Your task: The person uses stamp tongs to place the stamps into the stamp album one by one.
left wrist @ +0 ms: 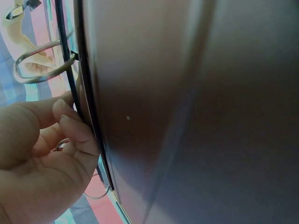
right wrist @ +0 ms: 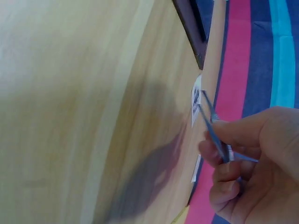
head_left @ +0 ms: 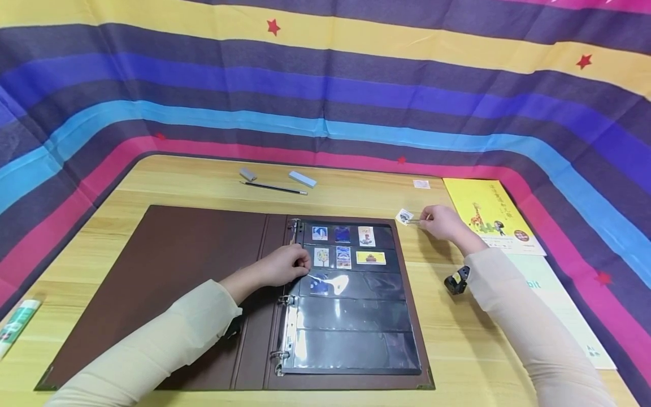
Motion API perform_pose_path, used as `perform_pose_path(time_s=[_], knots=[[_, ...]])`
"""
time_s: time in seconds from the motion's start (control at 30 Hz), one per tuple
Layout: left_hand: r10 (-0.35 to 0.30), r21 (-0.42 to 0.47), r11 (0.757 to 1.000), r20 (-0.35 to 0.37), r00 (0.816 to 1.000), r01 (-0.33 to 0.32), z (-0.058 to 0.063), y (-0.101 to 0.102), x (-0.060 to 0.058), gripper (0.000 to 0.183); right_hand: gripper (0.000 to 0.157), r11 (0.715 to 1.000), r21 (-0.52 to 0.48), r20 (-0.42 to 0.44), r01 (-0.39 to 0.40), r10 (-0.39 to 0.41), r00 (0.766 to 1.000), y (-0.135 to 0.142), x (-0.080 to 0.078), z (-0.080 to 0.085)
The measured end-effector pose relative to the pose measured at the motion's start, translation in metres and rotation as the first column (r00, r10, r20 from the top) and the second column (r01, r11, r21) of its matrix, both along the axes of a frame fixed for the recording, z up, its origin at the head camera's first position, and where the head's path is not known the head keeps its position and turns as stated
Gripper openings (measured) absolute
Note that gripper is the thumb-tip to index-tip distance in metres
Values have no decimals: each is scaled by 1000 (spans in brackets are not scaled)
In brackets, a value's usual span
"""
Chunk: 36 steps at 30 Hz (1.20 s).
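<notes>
A brown ring-binder stamp album lies spread on the table, with a black pocket page on its right side. Several stamps, including a yellow stamp, sit in the upper pockets; a dark blue stamp is in the third row under glare. My left hand pinches the page's left edge near the third row; its fingertips are partly hidden in the left wrist view. In my right hand are metal tweezers, their tips apart beside a loose white-edged stamp near the album's upper right corner.
Another pale stamp lies farther back. A pencil, a white block and a grey block are behind the album. At right are a yellow booklet and white booklet; a glue stick is far left.
</notes>
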<state>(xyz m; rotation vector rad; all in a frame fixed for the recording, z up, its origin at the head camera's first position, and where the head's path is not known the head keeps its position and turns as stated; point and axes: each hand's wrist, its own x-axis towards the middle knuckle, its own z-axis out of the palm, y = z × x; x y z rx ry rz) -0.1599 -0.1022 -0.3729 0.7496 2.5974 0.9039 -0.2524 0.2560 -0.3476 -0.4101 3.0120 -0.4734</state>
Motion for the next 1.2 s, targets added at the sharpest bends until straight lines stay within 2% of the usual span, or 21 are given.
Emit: perform_pose_path(time_s=[0.13,0.3,0.43,0.63,0.77,0.93,1.0,1.13,1.2], knots=[[-1,-3,1000,-8,1000,1,0,0,1,9,11,999,-37,-26,24,-25,999,2,-2,0],[-1,-5,1000,-11,1000,1,-1,2,0,9,12,998,-19,-38,52,-53,998,10,-7,-5],[-1,4,1000,-9,1000,1,-1,2,0,9,12,998,1,-36,68,-68,997,17,-3,-5],[0,5,1000,-15,1000,1,-2,1,-1,9,13,997,24,66,75,-77,995,25,11,0],[2,6,1000,-14,1000,-2,-3,0,-1,9,13,999,16,132,44,-46,990,28,21,3],[1,1,1000,-10,1000,-1,-2,0,0,9,14,999,-39,214,2,7,977,27,27,5],[1,1,1000,-11,1000,-1,-1,0,0,9,14,998,-61,186,-10,21,982,26,26,5],[2,0,1000,-8,1000,-2,-1,0,1,9,11,998,-66,22,2,-1,1000,28,16,4],[1,1,1000,-7,1000,-1,-1,0,1,9,9,998,-61,-18,23,-24,1000,30,10,2]])
